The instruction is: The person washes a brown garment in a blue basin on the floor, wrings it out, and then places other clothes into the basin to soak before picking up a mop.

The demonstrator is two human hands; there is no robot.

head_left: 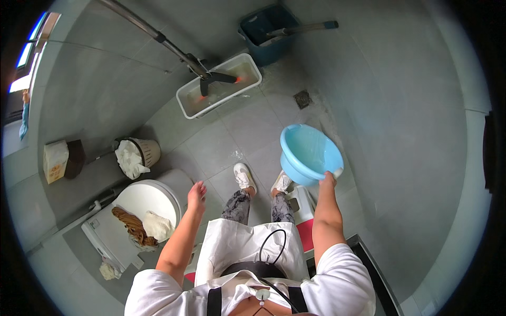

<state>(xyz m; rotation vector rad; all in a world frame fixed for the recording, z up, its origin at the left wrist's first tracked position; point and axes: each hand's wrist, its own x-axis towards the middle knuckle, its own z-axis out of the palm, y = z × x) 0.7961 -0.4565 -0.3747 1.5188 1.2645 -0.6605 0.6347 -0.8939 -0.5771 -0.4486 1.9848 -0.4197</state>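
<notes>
My right hand [328, 179] grips the near rim of a light blue plastic basin [297, 166], with its fingers wrapped over the edge. The basin is tilted, and its inside looks wet; I cannot tell whether its base touches the floor. My left hand [196, 194] hangs in the air near the toilet, with nothing in it and its fingers loosely bent and slightly apart. On the closed white toilet lid [138, 197] and the tank behind it lie a brown cloth [133, 225] and a cream cloth [157, 226].
A mop with a dark forked head [211, 79] stands in a white rectangular tub [188, 108] of cloudy water. Behind it is a dark teal bucket [266, 47]. A wastebasket [150, 151], a floor drain [302, 99] and a red-and-white stool [304, 218] are around me.
</notes>
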